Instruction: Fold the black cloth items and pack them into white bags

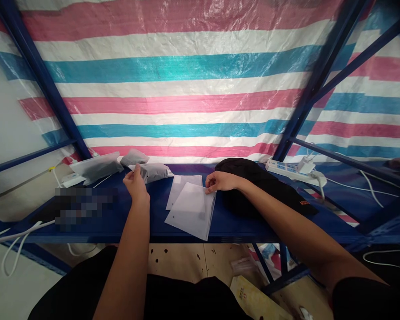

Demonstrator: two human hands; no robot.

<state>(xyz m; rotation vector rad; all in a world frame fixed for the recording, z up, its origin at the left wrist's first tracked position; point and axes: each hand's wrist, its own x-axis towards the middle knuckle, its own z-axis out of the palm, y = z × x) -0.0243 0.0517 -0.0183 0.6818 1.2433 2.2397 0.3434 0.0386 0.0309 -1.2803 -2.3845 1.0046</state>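
My left hand [135, 186] is closed in a pinch at the near left edge of a filled frosted plastic bag [156, 171], whose greyish contents I cannot make out. My right hand [222, 181] pinches the upper right corner of a flat frosted plastic bag [190, 211]. This bag has a small dark hole near its lower left corner and overlaps another flat frosted bag [177, 186] on the blue shelf [120, 224]. Behind the left hand lie a second filled bag [134, 156] and a larger one [98, 166].
A black cloth bag [250, 186] lies by my right forearm. Behind it sits a white power strip [283, 169] with plugs and cables. White cables [20, 240] hang at the left end. Blue metal posts [316, 80] frame the shelf before a striped plastic sheet [173, 106].
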